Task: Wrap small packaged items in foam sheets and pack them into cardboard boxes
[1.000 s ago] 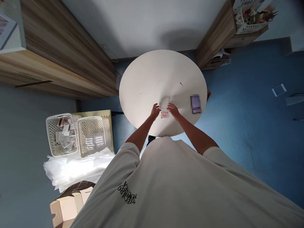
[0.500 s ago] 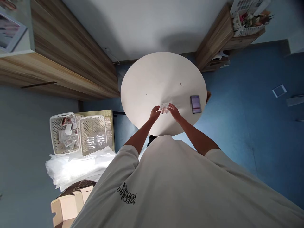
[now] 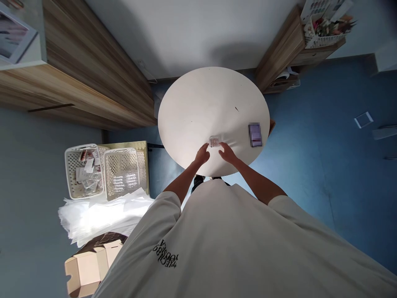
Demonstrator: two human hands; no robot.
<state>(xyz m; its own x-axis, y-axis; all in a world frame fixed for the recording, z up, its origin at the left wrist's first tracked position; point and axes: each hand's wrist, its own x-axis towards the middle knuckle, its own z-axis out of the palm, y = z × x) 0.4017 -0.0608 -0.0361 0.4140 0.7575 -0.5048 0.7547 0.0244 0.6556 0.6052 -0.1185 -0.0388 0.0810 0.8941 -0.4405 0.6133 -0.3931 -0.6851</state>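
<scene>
One clear plastic case (image 3: pixel 214 142) with a few pinkish items inside lies at 6 o'clock on the round white desk (image 3: pixel 198 95), set in from the near rim. Two hands flank it: the left hand (image 3: pixel 202 155) at its 8 o'clock corner, the right hand (image 3: pixel 228 153) at its 4 o'clock corner. On both, thumb and fingers stand apart; contact with the case is too small to tell. Pale desktop spans from the case to the 12 o'clock edge. One pixelated purple rectangular item (image 3: pixel 255 135) sits toward 4 o'clock. Off the desk toward 8 o'clock stand two white baskets (image 3: pixel 107 176), side by side. Black print on the shirt (image 3: pixel 214 240) partly reads "YOUSEA"; the rest is unclear.
</scene>
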